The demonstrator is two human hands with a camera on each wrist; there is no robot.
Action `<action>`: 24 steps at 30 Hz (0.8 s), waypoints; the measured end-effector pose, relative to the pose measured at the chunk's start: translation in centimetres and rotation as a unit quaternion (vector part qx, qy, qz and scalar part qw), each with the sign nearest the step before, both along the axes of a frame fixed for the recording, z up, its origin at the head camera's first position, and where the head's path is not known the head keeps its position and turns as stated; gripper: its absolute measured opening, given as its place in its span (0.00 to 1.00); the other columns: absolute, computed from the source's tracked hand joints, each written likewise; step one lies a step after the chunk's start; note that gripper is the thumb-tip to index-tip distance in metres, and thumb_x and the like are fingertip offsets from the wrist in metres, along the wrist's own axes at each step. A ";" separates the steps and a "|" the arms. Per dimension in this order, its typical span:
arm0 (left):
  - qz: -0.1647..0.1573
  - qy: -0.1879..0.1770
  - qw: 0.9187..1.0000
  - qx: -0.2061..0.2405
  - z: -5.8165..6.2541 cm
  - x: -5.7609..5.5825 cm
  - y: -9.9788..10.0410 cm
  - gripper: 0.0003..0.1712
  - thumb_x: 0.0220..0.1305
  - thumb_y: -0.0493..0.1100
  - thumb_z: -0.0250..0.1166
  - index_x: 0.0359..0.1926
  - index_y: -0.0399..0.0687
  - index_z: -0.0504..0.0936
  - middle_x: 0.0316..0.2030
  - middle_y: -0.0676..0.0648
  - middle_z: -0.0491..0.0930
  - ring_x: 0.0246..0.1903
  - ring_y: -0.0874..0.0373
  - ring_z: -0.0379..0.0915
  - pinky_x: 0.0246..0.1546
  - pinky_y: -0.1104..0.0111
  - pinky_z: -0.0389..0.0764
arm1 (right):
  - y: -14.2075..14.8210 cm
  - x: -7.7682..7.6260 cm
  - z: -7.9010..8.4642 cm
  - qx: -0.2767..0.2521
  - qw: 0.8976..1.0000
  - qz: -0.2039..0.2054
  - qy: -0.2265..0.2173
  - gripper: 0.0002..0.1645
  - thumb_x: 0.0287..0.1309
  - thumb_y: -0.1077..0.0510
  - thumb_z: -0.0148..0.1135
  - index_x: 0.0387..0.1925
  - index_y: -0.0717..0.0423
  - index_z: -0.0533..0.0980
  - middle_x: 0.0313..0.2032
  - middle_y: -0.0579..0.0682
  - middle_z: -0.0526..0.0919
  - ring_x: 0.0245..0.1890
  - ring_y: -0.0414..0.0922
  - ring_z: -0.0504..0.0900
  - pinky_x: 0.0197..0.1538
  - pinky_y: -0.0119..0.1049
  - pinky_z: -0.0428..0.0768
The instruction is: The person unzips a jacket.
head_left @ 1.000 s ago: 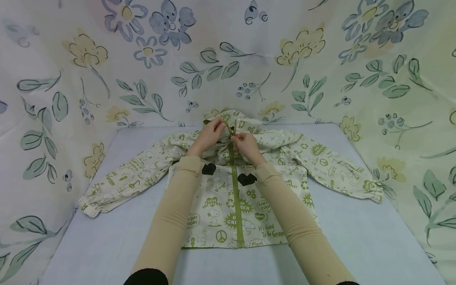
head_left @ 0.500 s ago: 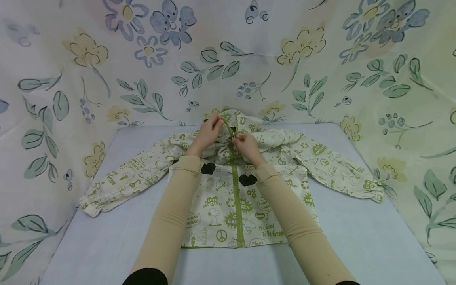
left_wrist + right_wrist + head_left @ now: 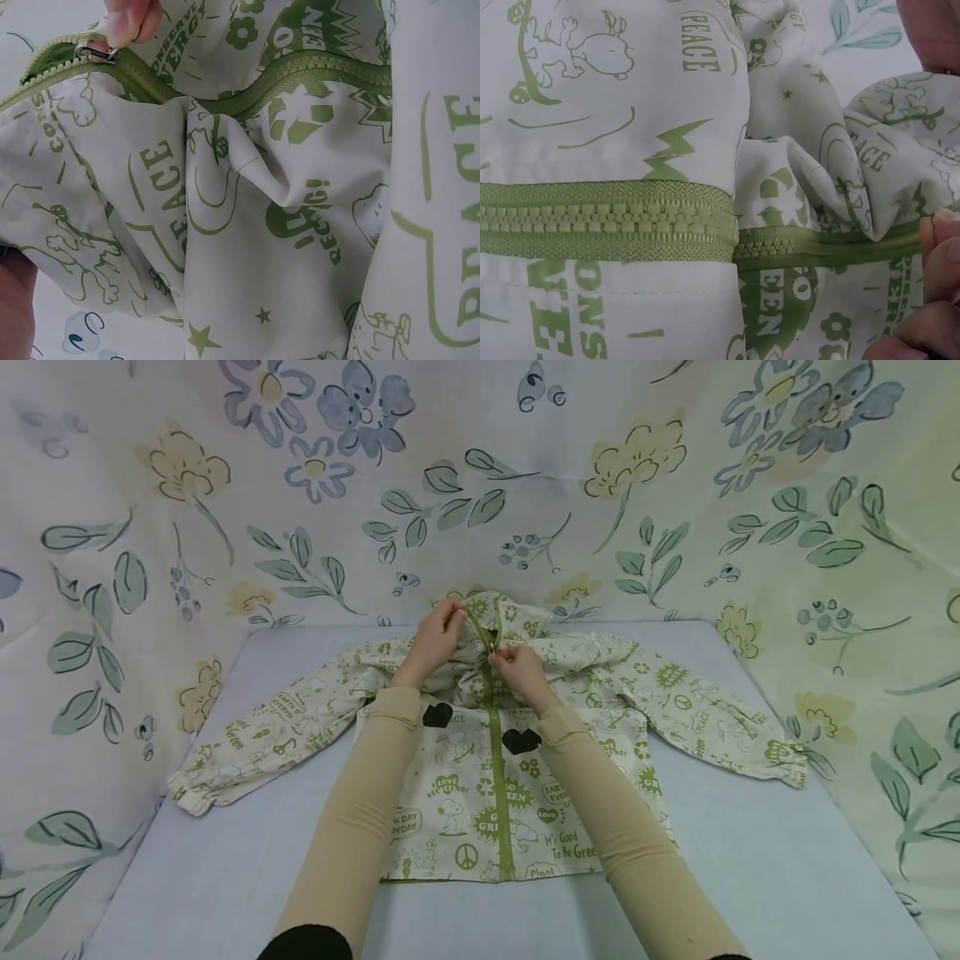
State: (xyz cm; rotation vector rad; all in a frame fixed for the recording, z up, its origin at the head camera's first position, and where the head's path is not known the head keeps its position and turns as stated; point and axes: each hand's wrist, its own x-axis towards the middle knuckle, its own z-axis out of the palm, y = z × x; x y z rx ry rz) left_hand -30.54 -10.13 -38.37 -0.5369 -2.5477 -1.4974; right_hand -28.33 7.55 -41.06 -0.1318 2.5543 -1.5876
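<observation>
A white jacket (image 3: pixel 450 852) with green cartoon print lies front up, both sleeves spread out. Its green zipper (image 3: pixel 497 777) runs up the middle, teeth joined below the slider and parted above it at the collar. The right hand (image 3: pixel 521 667) pinches the pull of the metal zipper slider (image 3: pixel 96 52) just under the collar. At the collar's left side, the left hand (image 3: pixel 437 639) grips the fabric edge beside the zipper tape. In the left wrist view only part of that left hand (image 3: pixel 15 300) shows, its fingertips hidden. The jacket front is bunched beneath both hands.
A pale cloth-covered table (image 3: pixel 247 877) lies under the jacket. Behind and at both sides hangs a floral curtain (image 3: pixel 465 435). Two black heart shapes (image 3: pixel 521 741) mark the jacket's chest. The left sleeve (image 3: pixel 270 735) and right sleeve (image 3: pixel 712 718) reach toward the table's sides.
The left hand has shifted slightly left with the collar edge. The right hand has moved the slider a little toward the hem, and the parted section at the collar looks wider.
</observation>
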 end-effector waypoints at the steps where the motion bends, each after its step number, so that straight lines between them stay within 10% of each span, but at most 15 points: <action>1: 0.001 0.000 1.000 0.000 0.0 0.0 0.0 0.16 0.73 0.49 0.42 0.52 0.49 0.70 0.24 0.43 0.65 0.19 0.52 0.58 0.23 0.62 0.64 | 0.0 0.0 0.0 -0.002 1.000 0.000 -0.002 0.23 0.66 0.52 0.54 0.23 0.69 0.71 0.10 0.46 0.60 0.10 0.40 0.54 0.17 0.33 0.57; 15: 0.002 0.001 1.000 0.014 0.3 -0.2 -0.3 0.14 0.73 0.51 0.41 0.47 0.50 0.68 0.24 0.43 0.63 0.18 0.51 0.56 0.21 0.62 0.62 | 0.0 0.1 -0.2 -0.005 1.000 0.001 -0.018 0.25 0.65 0.52 0.55 0.25 0.73 0.73 0.08 0.46 0.60 0.09 0.40 0.55 0.16 0.34 0.59; 24: 0.023 -0.007 0.998 0.061 0.7 -0.3 -0.8 0.13 0.73 0.51 0.43 0.45 0.50 0.69 0.27 0.44 0.64 0.21 0.52 0.57 0.23 0.62 0.63 | 0.1 0.0 -0.7 0.000 1.000 -0.003 -0.008 0.25 0.64 0.52 0.56 0.22 0.71 0.76 0.27 0.54 0.78 0.09 0.38 0.54 0.15 0.32 0.58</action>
